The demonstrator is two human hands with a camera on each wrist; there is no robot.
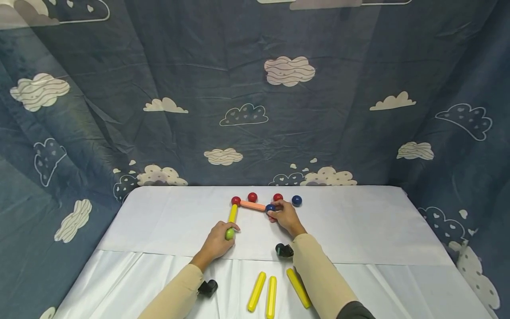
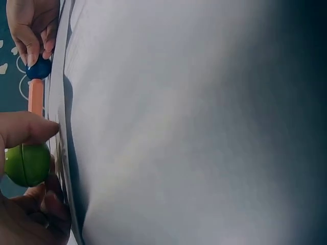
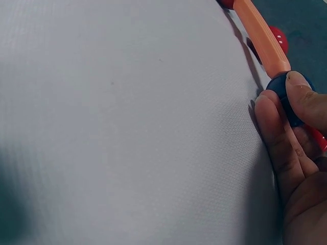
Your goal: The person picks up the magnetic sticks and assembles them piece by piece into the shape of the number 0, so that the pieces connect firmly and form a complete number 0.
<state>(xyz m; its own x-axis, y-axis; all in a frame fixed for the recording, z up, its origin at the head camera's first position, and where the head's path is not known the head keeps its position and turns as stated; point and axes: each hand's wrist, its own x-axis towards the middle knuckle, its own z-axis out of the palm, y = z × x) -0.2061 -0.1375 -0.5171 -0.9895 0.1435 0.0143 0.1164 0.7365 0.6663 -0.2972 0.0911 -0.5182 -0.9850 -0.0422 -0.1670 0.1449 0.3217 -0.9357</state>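
My left hand (image 1: 217, 240) grips a green ball (image 1: 229, 234) at the near end of a yellow rod (image 1: 233, 214). That rod's far end meets a red ball (image 1: 236, 201), and from this ball an orange rod (image 1: 253, 205) runs to the right. At its right end sits a blue ball (image 1: 270, 208), pinched between thumb and fingers of my right hand (image 1: 288, 219). The right wrist view shows the orange rod (image 3: 263, 41) touching the blue ball (image 3: 291, 102). In the left wrist view, the fingers partly wrap the grooved green ball (image 2: 28, 164).
Behind the joined pieces lie a red ball (image 1: 252, 197), another red ball (image 1: 277, 197) and a loose blue ball (image 1: 296, 200). Nearer me are yellow rods (image 1: 256, 291), one beside my right sleeve (image 1: 324, 274). A cloud-patterned cloth (image 1: 247, 137) hangs behind the white-covered table (image 1: 159, 221).
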